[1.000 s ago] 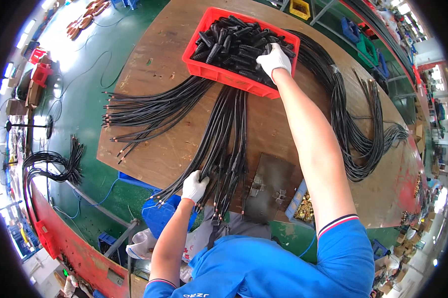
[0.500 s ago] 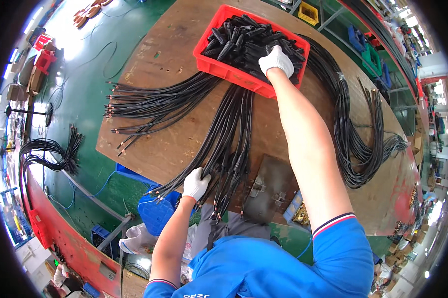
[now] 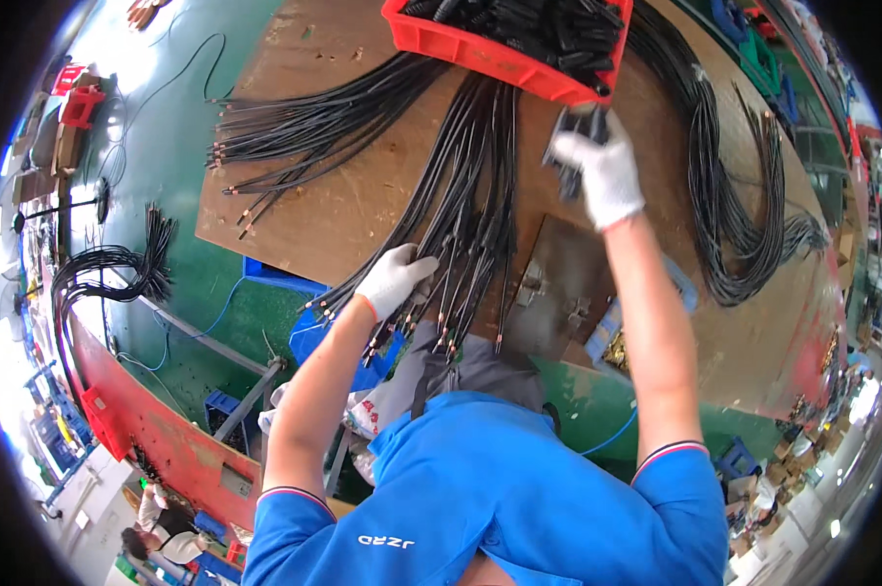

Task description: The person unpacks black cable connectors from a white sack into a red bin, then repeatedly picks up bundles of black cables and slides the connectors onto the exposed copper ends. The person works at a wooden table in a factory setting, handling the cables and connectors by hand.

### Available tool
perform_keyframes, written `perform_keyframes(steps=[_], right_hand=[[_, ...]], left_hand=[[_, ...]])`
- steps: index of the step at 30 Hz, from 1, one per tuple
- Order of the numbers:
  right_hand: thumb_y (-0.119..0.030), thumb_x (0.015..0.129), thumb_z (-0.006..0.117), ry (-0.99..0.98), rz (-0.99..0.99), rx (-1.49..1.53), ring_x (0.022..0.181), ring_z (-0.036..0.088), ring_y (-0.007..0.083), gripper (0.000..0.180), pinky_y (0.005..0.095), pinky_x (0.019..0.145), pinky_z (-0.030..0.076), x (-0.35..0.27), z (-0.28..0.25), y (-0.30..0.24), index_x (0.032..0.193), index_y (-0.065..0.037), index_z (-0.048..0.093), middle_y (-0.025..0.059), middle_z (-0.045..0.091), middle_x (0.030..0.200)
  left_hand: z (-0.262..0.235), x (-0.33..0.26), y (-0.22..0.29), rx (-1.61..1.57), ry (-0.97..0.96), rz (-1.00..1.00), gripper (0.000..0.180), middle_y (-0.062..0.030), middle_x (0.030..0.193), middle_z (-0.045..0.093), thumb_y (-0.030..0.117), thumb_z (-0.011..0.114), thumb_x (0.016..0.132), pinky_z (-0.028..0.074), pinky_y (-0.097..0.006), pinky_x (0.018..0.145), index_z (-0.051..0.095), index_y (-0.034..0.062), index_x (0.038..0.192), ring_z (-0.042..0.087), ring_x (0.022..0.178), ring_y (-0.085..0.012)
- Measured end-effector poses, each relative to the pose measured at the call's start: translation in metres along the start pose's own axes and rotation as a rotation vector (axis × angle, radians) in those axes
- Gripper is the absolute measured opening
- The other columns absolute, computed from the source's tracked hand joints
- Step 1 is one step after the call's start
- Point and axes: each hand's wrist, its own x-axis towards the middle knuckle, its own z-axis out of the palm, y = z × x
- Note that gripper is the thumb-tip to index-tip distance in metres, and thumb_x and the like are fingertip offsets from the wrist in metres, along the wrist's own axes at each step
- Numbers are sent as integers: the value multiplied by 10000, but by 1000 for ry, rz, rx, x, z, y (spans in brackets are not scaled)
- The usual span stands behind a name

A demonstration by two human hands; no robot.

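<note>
My right hand (image 3: 605, 176), in a white glove, is closed on several black ribbed cable sleeves (image 3: 570, 176), just below the near edge of a red bin (image 3: 495, 57). More sleeves of that kind fill the bin. Lower left, my left hand (image 3: 394, 281), also gloved, curls its fingers at the near ends of a bundle of black cables (image 3: 456, 195); its fingertips are partly hidden among them. Bare copper-coloured tips show at the cable ends. Some cables in this bundle carry black sleeves near their ends.
A second cable bundle (image 3: 314, 132) fans out to the left on the brown tabletop (image 3: 334, 220). Looped cables (image 3: 705, 195) lie along the right. A dark metal plate (image 3: 558, 283) and a box of small brass-coloured parts (image 3: 612, 350) are near the front edge.
My right hand has come out of the red bin toward me, now holding black sleeves. The left hand stays at the cable ends. The bin and table appear higher in view.
</note>
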Motion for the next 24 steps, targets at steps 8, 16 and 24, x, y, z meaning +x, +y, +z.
perform_keyframes(steps=[8, 16, 24], right_hand=[[26, 756, 825, -130, 364, 206, 860, 624, 103, 452, 279, 791, 546, -203, 42, 147, 1144, -77, 616, -11, 640, 966], [4, 791, 839, -225, 477, 448, 953, 712, 188, 503, 339, 850, 604, -267, 49, 163, 1206, -62, 563, 97, 710, 1069], [-10, 786, 842, -202, 422, 334, 941, 680, 155, 503, 306, 824, 580, -292, 41, 146, 1197, -62, 557, 77, 695, 1084]], left_hand=[[-1, -2, -19, -229, -53, -137, 298, -67, 927, 696, 269, 654, 1030, 591, -317, 713, 661, -9, 1137, 677, 749, -157], [1, 8, -17, -388, -267, -172, 283, -141, 1004, 741, 220, 643, 1033, 625, -401, 776, 654, -27, 1172, 740, 848, -270], [9, 32, -35, -365, -365, -269, 187, -64, 923, 733, 172, 716, 990, 664, -484, 699, 665, 43, 1115, 755, 789, -228]])
